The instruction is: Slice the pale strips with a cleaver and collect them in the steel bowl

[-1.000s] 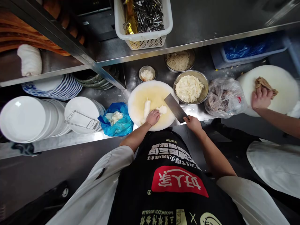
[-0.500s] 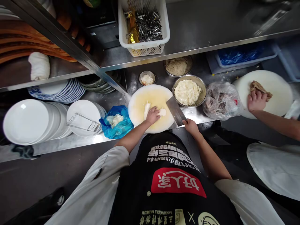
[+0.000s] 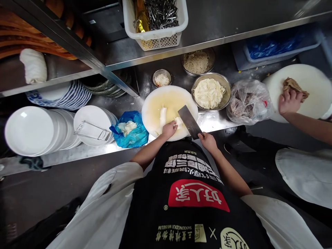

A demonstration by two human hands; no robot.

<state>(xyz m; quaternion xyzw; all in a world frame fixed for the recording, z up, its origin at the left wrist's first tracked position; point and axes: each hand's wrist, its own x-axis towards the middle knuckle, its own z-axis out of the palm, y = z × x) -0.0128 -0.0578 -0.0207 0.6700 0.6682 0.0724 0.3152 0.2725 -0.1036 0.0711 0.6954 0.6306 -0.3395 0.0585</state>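
Note:
On a round cutting board (image 3: 153, 103), my left hand (image 3: 169, 128) pinches the near side of a short white piece of food (image 3: 178, 122); its exact kind is unclear. Left of that piece, a longer white piece (image 3: 163, 116) lies loose. The handle of a cleaver (image 3: 190, 121) is wrapped in my right hand (image 3: 208, 141). Its broad blade slants over the board's right side, close beside the short piece. A steel bowl of pale shreds (image 3: 209, 93) stands right of the board, and a blue plastic bag (image 3: 132, 129) with white food inside sits to its left.
Stacked white plates (image 3: 29, 131) fill the left counter, with a wire rack (image 3: 92, 131) on one stack. A shelf edge (image 3: 207, 48) and a basket of clips (image 3: 157, 34) overhang the back. At right, a co-worker's hand (image 3: 291, 102) presses brown meat on another board (image 3: 316, 83).
My left hand has drawn back toward the board's near edge, its fingers now at the short piece's near side. The cleaver has moved left, closer to that piece. The camera view has shifted slightly.

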